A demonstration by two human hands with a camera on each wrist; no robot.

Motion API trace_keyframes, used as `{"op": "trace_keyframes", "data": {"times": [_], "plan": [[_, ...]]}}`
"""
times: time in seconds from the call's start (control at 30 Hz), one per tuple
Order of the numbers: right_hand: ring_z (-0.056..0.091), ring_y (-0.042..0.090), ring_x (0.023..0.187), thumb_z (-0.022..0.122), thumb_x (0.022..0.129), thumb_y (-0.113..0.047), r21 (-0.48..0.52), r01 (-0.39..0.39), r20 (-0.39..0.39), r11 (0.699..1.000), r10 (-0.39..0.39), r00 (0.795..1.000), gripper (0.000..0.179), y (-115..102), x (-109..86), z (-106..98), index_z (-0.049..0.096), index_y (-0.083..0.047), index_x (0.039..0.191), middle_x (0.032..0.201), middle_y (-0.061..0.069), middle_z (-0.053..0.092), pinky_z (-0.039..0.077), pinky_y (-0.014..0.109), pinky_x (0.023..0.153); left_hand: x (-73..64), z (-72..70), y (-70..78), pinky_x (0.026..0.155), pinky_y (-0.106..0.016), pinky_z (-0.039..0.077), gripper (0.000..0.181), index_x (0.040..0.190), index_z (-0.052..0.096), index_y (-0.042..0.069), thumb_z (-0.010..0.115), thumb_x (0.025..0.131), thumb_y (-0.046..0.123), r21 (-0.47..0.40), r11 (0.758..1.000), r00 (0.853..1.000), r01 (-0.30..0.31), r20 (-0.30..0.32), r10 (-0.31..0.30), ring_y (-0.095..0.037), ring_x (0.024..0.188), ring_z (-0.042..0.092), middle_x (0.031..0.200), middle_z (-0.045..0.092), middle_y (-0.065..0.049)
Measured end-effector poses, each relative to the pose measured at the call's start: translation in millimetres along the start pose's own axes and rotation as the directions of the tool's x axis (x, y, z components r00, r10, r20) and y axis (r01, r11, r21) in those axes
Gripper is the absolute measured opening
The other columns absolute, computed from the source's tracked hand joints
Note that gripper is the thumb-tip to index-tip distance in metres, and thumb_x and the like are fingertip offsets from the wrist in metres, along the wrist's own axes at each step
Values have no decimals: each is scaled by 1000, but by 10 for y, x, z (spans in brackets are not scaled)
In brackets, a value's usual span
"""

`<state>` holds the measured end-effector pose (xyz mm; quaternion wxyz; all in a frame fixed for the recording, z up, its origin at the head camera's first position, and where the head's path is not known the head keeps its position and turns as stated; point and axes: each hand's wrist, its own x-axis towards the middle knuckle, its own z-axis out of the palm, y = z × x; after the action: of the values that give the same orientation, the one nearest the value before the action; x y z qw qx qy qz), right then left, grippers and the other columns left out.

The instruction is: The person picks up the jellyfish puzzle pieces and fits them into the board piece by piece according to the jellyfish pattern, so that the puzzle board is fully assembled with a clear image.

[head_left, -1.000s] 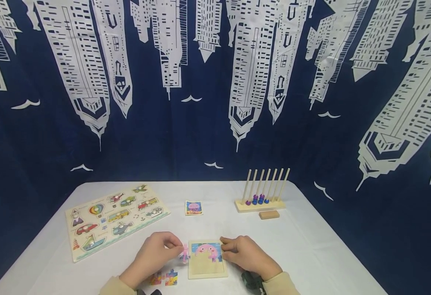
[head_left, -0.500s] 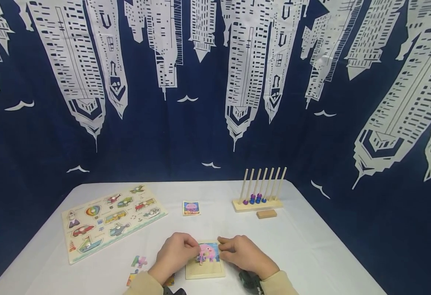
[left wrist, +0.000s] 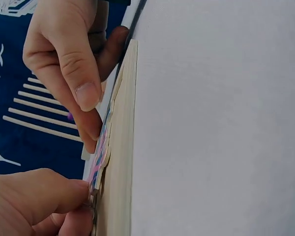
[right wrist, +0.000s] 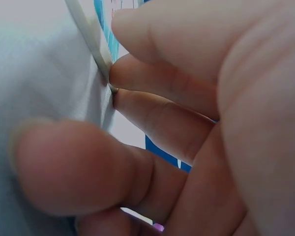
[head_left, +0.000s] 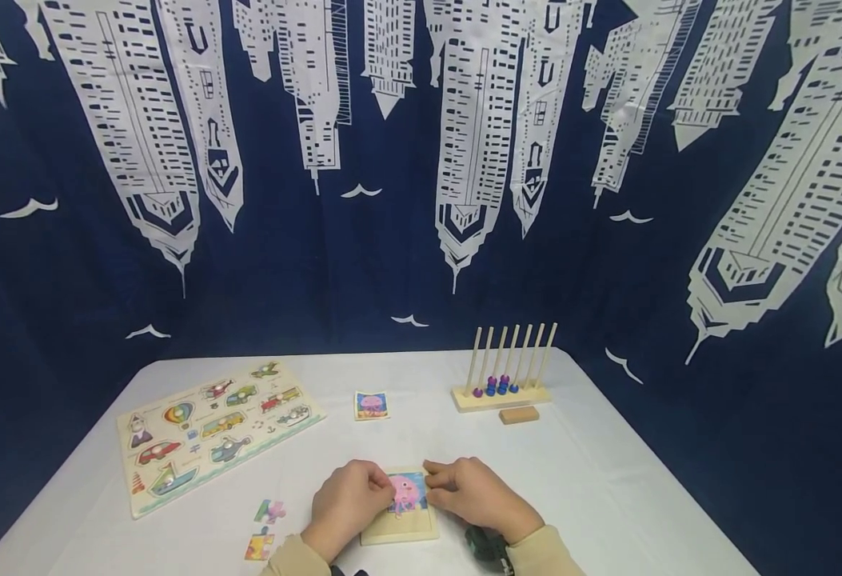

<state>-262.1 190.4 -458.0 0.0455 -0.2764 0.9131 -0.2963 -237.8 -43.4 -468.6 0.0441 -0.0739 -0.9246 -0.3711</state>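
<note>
A small wooden puzzle tray (head_left: 401,532) lies in front of me, its upper part filled with pink and blue jigsaw pieces (head_left: 408,484). My left hand (head_left: 349,500) is over the tray's left side, thumb and fingertips pinching a jigsaw piece (left wrist: 95,179). That piece is mostly hidden by the fingers; in the left wrist view it sits at the tray surface beside a slightly raised neighbour. My right hand (head_left: 480,494) rests against the tray's right edge and far corner with extended fingers. The right wrist view shows fingertips (right wrist: 122,73) touching the tray's corner.
Two loose jigsaw pieces, one green and pink (head_left: 270,510) and one yellow (head_left: 259,546), lie left of my left forearm. A large vehicle peg board (head_left: 212,436) is at the left. Farther back are a picture card (head_left: 371,406), a bead rack (head_left: 500,400) and a wooden block (head_left: 518,414).
My left hand has carried the pink piece from left of the tray onto it, then lowered it against the other pieces. The right hand stays at the tray's right edge.
</note>
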Motion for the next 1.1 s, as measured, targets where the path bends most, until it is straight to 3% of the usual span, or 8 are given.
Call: {"op": "trace_keyframes", "data": {"times": [0.43,0.87,1.1], "plan": [[63,30,128,74,94,-26,16,-21,5,1000,21,1000,30,-18,-7,-6,77,-4,114,135,9,68,50,52,105,-11,84,14,50,-26,41,11,78,71,29,80,86,26,17,996,994,-91,-61,92,-1,57,50,67,58,20],[62,30,129,74,94,-27,33,-28,10,999,28,1000,31,-34,-7,2,78,-4,114,135,10,68,50,51,105,9,102,-30,50,-26,39,18,77,68,28,85,83,31,58,994,994,-88,-66,92,-2,57,48,66,56,18],[62,31,130,75,94,-27,37,-31,8,999,30,1000,30,-26,-7,2,78,-4,114,135,9,68,49,52,105,10,100,-19,50,-28,37,30,70,61,27,87,80,39,97,995,996,-25,-84,33,-7,54,46,61,52,15]]}}
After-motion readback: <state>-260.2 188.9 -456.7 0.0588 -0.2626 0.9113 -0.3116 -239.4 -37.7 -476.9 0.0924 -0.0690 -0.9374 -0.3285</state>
